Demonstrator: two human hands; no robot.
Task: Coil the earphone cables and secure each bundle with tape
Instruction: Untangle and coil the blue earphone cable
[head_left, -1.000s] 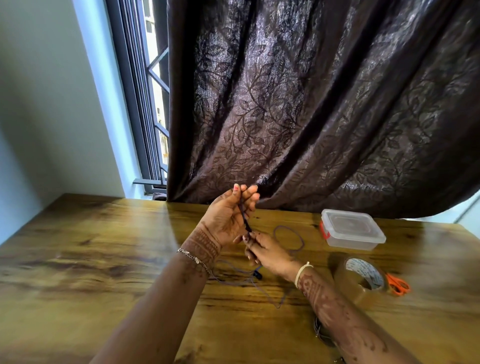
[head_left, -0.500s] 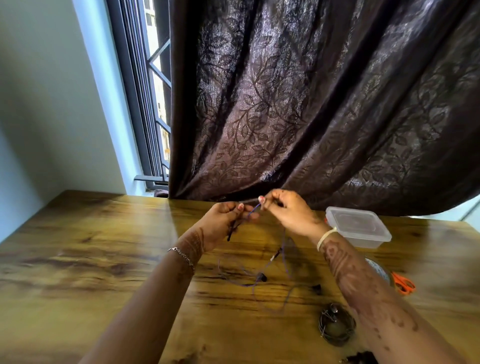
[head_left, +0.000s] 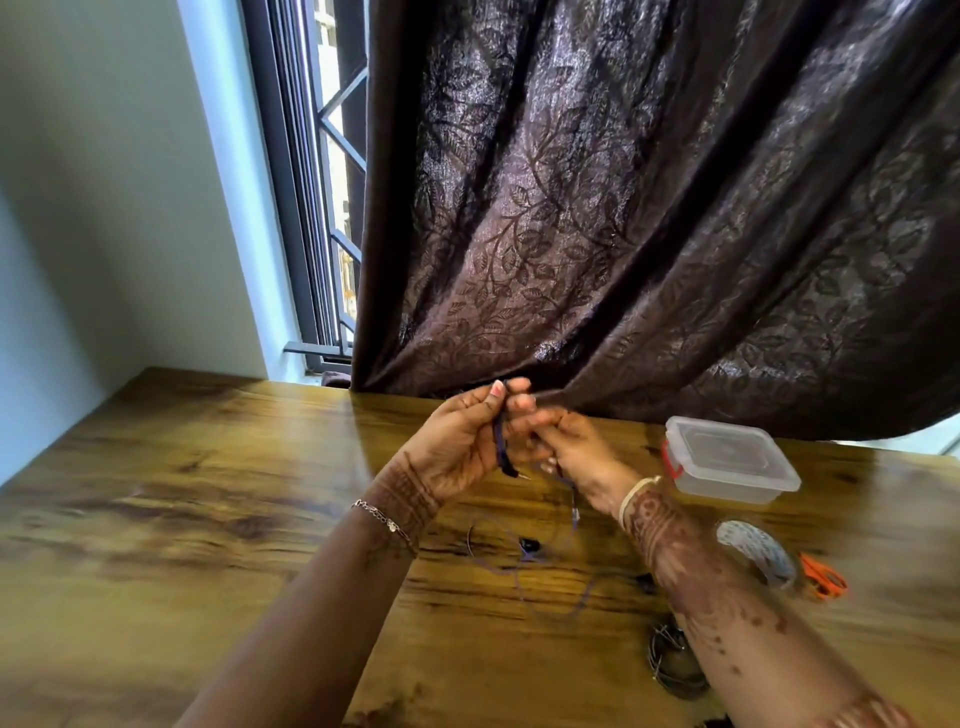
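Overhead, a dark leaf-patterned curtain hung down to the far edge of the wooden counter. Your left hand was raised above the counter with its fingers curled round a few loops of the purple earphone cable. Your right hand was pressed close beside it, pinching a strand of that cable. The rest trailed down and lay loose on the counter between your forearms. To the right stood a lidded clear plastic box. Nearer you, beside your right forearm, lay the tape roll. A coiled dark bundle lay partly hidden by that forearm. Orange-handled scissors lay just beside the tape roll.
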